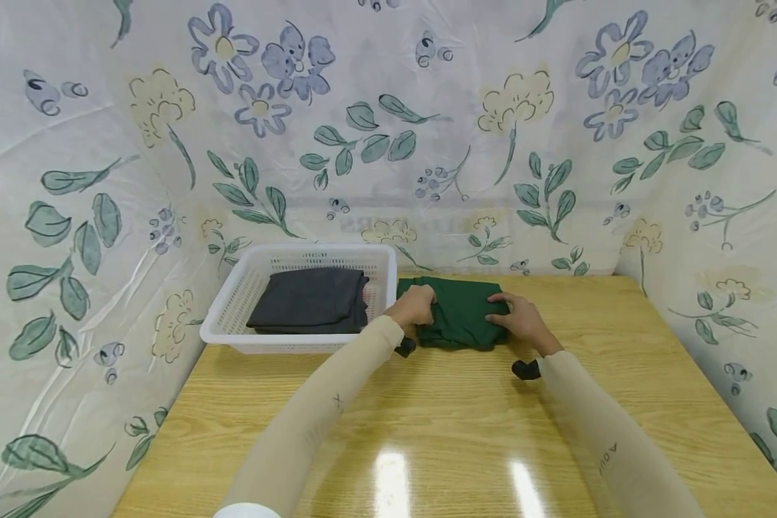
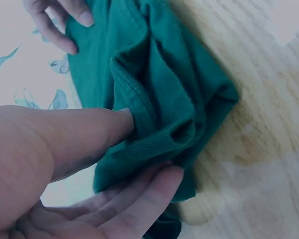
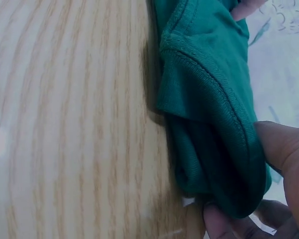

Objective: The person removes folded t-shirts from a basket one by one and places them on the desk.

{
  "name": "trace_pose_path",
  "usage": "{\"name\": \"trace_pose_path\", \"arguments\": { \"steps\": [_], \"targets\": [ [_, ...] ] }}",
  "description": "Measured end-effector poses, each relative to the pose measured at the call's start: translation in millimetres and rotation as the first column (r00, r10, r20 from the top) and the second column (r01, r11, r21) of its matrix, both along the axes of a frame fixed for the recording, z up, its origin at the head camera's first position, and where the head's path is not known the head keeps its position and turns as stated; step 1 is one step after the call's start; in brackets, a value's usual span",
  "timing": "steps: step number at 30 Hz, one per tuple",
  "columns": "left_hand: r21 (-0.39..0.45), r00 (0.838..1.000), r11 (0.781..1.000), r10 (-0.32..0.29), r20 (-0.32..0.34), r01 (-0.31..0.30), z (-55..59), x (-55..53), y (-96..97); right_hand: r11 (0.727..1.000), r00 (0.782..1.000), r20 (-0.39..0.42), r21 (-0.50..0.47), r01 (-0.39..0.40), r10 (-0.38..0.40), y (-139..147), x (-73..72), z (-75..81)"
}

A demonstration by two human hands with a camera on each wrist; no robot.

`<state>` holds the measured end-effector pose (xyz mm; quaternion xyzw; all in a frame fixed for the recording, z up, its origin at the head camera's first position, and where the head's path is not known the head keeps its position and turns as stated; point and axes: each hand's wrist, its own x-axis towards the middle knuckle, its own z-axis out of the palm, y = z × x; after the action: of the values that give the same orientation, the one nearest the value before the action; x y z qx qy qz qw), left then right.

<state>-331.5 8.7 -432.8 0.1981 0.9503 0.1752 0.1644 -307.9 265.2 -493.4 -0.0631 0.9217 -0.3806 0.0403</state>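
A folded dark green garment [image 1: 462,309] lies on the table just right of the basket, its layers and stitched seams bunched near the front. At its left end my left hand [image 1: 413,306] pinches the cloth, thumb on top and fingers beneath, as the left wrist view shows around the green folds [image 2: 154,109]. My right hand [image 1: 521,316] grips the opposite end. In the right wrist view, the thumb of that hand [image 3: 289,164] presses on the rounded fold [image 3: 229,129] while its fingers reach under the edge.
Left of the garment stands a white perforated plastic basket [image 1: 233,337], with dark grey folded cloth [image 1: 307,298] inside. The wooden table [image 1: 453,432] ends at a flower-patterned sheet [image 1: 375,180] behind and at both sides. Black straps or mounts [image 1: 526,370] show at both wrists.
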Motion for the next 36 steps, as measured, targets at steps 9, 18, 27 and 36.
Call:
{"name": "trace_pose_path", "arguments": {
  "steps": [9, 18, 27, 36],
  "targets": [
    [0.130, 0.999, 0.991, -0.013, -0.039, 0.018, 15.0, -3.3, -11.2, 1.000, 1.000, 0.000, 0.004, 0.029, -0.029, 1, 2.1, 6.5],
    [0.353, 0.990, 0.935, 0.054, -0.131, -0.004, 36.1, -3.1, -32.6, 0.994, 0.995, -0.064, -0.082, 0.071, -0.076, 0, 3.6, 21.3],
    [0.488, 0.989, 0.868, -0.024, -0.147, 0.094, 49.5, -8.9, -59.8, 0.991, 0.988, -0.151, -0.131, 0.004, -0.024, -25, 5.0, 40.0],
    [0.448, 0.970, 0.881, -0.048, -0.237, 0.153, 61.6, -9.1, -96.7, 0.984, 0.985, -0.163, -0.161, -0.078, 0.052, -55, 5.8, 56.1]
  ]
}}
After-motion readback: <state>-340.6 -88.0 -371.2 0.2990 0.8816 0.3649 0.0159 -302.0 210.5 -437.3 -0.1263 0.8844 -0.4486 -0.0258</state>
